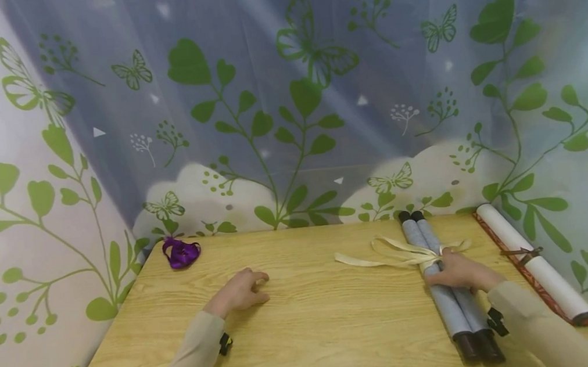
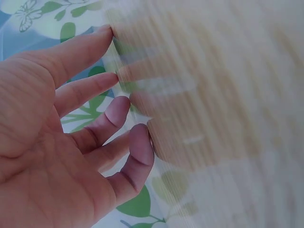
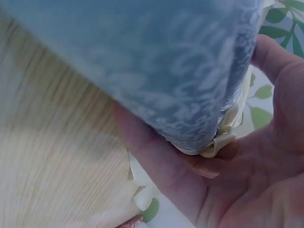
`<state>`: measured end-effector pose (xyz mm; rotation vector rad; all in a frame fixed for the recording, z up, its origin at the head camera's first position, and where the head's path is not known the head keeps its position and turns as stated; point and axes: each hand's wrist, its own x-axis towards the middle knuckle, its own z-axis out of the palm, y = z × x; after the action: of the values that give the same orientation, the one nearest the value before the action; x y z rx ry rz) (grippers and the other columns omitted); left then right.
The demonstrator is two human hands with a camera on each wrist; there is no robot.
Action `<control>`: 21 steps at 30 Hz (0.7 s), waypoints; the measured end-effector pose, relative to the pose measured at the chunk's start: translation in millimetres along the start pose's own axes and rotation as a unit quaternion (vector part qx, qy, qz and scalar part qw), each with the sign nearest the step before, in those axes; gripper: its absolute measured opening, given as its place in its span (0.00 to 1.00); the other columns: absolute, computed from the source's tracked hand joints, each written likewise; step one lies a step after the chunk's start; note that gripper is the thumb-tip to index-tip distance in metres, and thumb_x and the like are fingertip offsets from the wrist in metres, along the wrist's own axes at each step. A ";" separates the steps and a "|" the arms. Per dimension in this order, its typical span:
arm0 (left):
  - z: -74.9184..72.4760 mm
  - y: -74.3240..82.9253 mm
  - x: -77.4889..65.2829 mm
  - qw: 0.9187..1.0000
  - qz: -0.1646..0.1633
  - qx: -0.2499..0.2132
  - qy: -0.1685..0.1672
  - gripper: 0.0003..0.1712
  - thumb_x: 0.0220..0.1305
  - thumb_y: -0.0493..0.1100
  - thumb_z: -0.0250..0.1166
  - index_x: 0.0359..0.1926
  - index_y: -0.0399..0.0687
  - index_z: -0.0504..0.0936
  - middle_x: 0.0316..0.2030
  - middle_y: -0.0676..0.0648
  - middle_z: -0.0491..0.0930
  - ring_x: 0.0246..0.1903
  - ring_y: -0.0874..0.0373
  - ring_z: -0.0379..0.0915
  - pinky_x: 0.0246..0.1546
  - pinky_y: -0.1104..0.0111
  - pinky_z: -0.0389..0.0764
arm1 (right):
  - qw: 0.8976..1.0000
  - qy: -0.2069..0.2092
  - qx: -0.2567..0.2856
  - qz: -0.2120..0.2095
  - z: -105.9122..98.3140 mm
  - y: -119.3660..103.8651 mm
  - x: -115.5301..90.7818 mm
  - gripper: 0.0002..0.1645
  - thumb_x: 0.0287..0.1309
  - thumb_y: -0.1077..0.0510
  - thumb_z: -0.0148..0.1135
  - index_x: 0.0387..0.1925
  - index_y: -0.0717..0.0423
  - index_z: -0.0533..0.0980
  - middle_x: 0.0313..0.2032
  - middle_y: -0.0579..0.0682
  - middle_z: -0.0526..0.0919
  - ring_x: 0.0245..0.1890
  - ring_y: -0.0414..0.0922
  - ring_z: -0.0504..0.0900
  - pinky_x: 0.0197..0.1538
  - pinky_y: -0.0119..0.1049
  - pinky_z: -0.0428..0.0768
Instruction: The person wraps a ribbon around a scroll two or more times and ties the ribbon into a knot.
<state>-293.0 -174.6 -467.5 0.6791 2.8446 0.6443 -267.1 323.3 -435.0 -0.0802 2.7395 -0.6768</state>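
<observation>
Two grey rolls (image 1: 445, 305) in the grip of right hand (image 1: 461, 271), at the ribbon (image 1: 420, 260), lengthwise away from the body; left hand (image 1: 237, 291) well apart, loosely spread.

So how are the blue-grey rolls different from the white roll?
The blue-grey rolls are a pair side by side; the white roll is just one.
A cream ribbon goes round the blue-grey rolls, but a brown tie goes round the white roll.
The right hand holds the blue-grey rolls; no hand touches the white roll.
Both lie on the table.
</observation>
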 end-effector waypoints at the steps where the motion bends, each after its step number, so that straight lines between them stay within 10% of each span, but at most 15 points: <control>1: 0.1 -0.3 -0.5 1.000 0.004 0.002 0.001 0.27 0.59 0.43 0.71 0.58 0.40 0.77 0.36 0.45 0.76 0.35 0.57 0.70 0.43 0.56 0.77 | 1.000 -0.003 0.002 0.003 -1.7 1.6 -1.2 0.60 0.55 0.45 0.63 0.64 0.88 0.45 0.54 0.85 0.65 0.39 0.63 0.79 0.23 0.50 0.81; 21: -10.7 -19.9 -18.4 1.000 -0.008 0.014 0.004 0.27 0.61 0.47 0.69 0.60 0.45 0.78 0.58 0.33 0.70 0.52 0.39 0.73 0.53 0.42 0.74 | 0.998 -0.026 -0.037 0.040 -31.5 38.8 -8.8 0.60 0.56 0.44 0.60 0.63 0.90 0.43 0.61 0.88 0.53 0.51 0.74 0.72 0.38 0.58 0.80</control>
<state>-287.1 -203.1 -465.9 0.6591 2.8694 0.6064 -268.0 372.8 -424.0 -0.0045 2.7017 -0.5437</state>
